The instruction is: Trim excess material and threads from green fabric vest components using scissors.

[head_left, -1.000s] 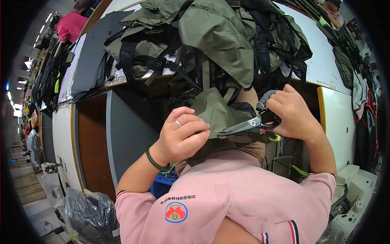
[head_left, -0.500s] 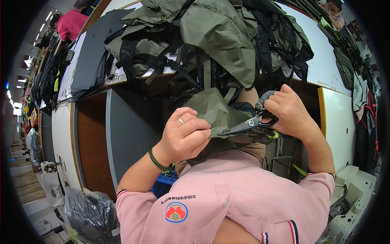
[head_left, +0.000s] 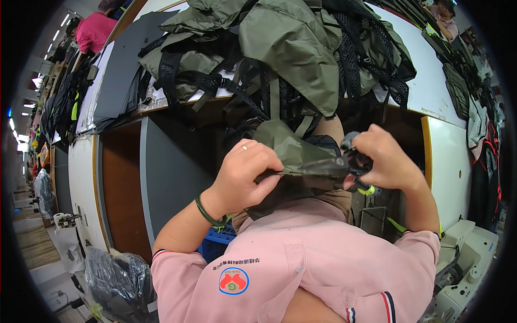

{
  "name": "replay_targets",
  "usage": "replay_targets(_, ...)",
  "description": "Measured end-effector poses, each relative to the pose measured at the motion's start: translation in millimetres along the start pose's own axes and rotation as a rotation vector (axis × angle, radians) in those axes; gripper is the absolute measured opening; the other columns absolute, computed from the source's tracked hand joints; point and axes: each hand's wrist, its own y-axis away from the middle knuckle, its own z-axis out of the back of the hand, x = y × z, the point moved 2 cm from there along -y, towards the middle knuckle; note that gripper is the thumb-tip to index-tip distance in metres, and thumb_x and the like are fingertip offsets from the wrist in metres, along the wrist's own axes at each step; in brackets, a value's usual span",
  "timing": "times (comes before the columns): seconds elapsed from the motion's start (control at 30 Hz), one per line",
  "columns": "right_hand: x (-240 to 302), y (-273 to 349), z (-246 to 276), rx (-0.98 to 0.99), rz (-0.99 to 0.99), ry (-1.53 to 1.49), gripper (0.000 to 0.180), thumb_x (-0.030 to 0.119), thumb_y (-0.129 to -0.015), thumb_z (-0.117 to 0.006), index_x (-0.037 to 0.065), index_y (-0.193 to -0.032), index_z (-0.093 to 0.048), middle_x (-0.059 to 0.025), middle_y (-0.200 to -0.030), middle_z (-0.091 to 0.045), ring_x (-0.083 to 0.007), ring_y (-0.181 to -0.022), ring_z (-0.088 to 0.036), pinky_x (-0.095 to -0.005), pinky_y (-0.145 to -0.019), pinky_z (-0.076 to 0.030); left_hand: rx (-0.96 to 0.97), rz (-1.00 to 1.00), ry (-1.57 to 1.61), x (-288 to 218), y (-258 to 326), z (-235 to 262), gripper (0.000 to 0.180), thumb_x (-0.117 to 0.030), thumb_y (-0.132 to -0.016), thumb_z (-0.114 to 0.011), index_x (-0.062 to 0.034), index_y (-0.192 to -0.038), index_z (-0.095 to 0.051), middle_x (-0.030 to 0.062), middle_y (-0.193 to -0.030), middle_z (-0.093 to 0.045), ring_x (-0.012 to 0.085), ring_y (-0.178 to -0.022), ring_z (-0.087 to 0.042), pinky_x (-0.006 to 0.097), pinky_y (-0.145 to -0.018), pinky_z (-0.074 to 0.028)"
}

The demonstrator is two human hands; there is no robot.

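My left hand (head_left: 243, 168) pinches the edge of an olive-green fabric piece (head_left: 286, 142) above my lap. That edge runs stretched to the right, toward my right hand (head_left: 389, 157). In my right hand is a pair of scissors (head_left: 339, 162) with wrapped handles. Their blades point left along the fabric edge, blurred by motion, so whether they are parted does not show. Just under the right hand hangs a bit of yellow-green strap (head_left: 368, 190). Part of the fabric drops out of sight below the edge.
Olive-green backpacks (head_left: 291, 48) with black mesh straps are heaped on the white table (head_left: 428, 97) ahead. Dark grey sheets (head_left: 126, 64) lie to their left. A sewing machine (head_left: 466, 269) stands at lower right, a blue crate (head_left: 215, 245) by my lap. A person in pink (head_left: 96, 32) is at far left.
My left hand has turned and shifted slightly up along the edge. The scissors have swung to lie more level and moved a little right, and my right hand has dropped slightly.
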Motion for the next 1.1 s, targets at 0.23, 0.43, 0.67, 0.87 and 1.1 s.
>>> replay_targets(0.23,-6.3,9.1,-26.7,0.049,-0.184,-0.083,0.019,0.011,-0.068,-0.076,0.006,-0.073,-0.058,-0.0067,-0.067,-0.062,-0.0279,-0.062,-0.054,-0.0328,-0.07,-0.043,0.404,0.718,0.827,22.9,1.2,-7.5,0.021,-0.006,-0.083,-0.074,-0.0008,-0.103,-0.072,0.0001,-0.093,-0.07,0.0056,-0.083,-0.061,0.022,-0.075,-0.049)
replay_targets(0.43,-9.4,6.1,-5.1,0.044,-0.067,0.08,0.045,0.039,-0.063,-0.088,0.01,-0.074,-0.056,-0.0014,-0.063,-0.052,-0.0226,-0.065,-0.054,-0.0344,-0.065,-0.034,0.375,0.95,1.122,25.8,4.9,-11.9,0.023,-0.002,-0.082,-0.073,-0.0015,-0.105,-0.072,0.001,-0.095,-0.07,0.0065,-0.085,-0.062,0.021,-0.081,-0.05)
replay_targets(0.67,-3.2,3.3,2.1,0.092,-0.065,0.162,0.046,0.042,-0.063,-0.087,0.01,-0.07,-0.054,-0.0024,-0.062,-0.052,-0.0246,-0.066,-0.056,-0.0354,-0.067,-0.034,0.328,0.979,1.16,22.6,7.0,-16.8,0.023,-0.003,-0.083,-0.074,-0.0015,-0.105,-0.072,0.0009,-0.095,-0.069,0.0062,-0.085,-0.062,0.021,-0.08,-0.05)
replay_targets(0.87,-1.3,2.4,-0.6,0.06,-0.043,0.208,0.044,0.038,-0.061,-0.087,0.01,-0.069,-0.053,-0.0037,-0.061,-0.053,-0.0258,-0.062,-0.056,-0.0356,-0.067,-0.035,0.316,0.986,1.15,20.1,7.3,-18.1,0.023,-0.003,-0.083,-0.073,-0.0014,-0.107,-0.071,0.0007,-0.095,-0.069,0.006,-0.084,-0.061,0.021,-0.079,-0.049)
replay_targets(1.1,-3.8,6.9,3.7,0.058,-0.058,0.261,0.043,0.034,-0.058,-0.089,0.01,-0.068,-0.055,-0.0036,-0.06,-0.054,-0.0247,-0.06,-0.055,-0.0356,-0.068,-0.036,0.328,0.982,1.138,18.4,7.7,-18.4,0.023,-0.005,-0.084,-0.073,-0.0012,-0.106,-0.071,0.0013,-0.095,-0.069,0.0065,-0.084,-0.061,0.021,-0.08,-0.049)
